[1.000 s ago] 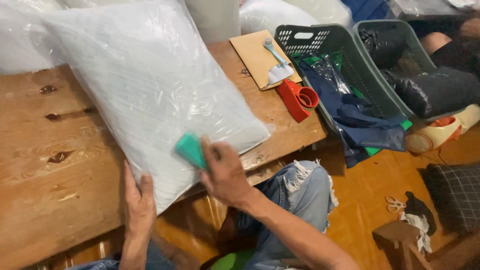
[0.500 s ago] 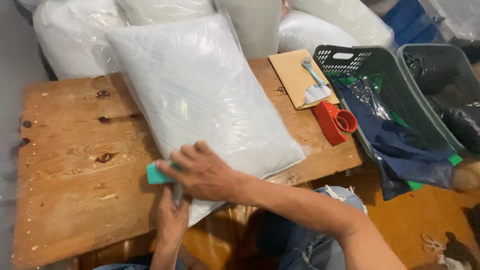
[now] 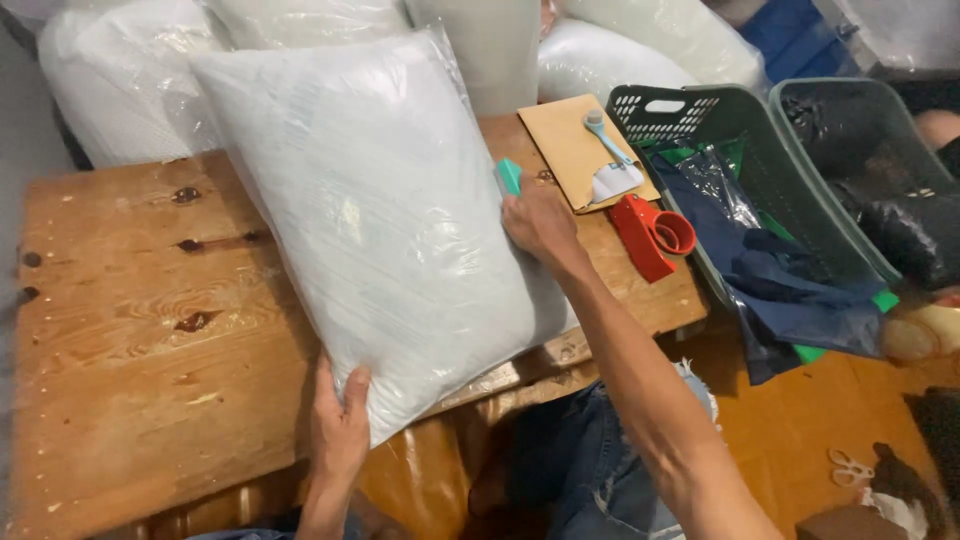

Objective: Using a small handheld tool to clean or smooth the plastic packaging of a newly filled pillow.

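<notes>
Compared with a second ago, right hand point(image 3: 540, 222) moved from lower edge of the large white pillow sealed in clear plastic point(image 3: 385, 215) up to its right edge, in centre of the frame, closed around a small teal flat tool point(image 3: 510, 175). Half a second ago the same tool sat at lower left corner of the pillow; now pressed against the upper right side. So the tool has travelled along the plastic edge, which suggests most of that border already worked over. Left hand point(image 3: 340, 425), at lower centre, grasping the bottom corner of the pillow, fingers spread over the plastic, much as before. Pillow lying tilted across the worn wooden table point(image 3: 130, 340), filling the middle of the frame.

At upper right, dark green plastic laundry basket point(image 3: 720, 125), holding crumpled navy blue plastic bags point(image 3: 790, 285) with some green pieces. Beside it, further right, a second green basket point(image 3: 850, 110) with black bundles inside. Between hand and baskets, red tape dispenser point(image 3: 650, 235) and brown envelope point(image 3: 575, 150) with a light blue tool on top.
</notes>
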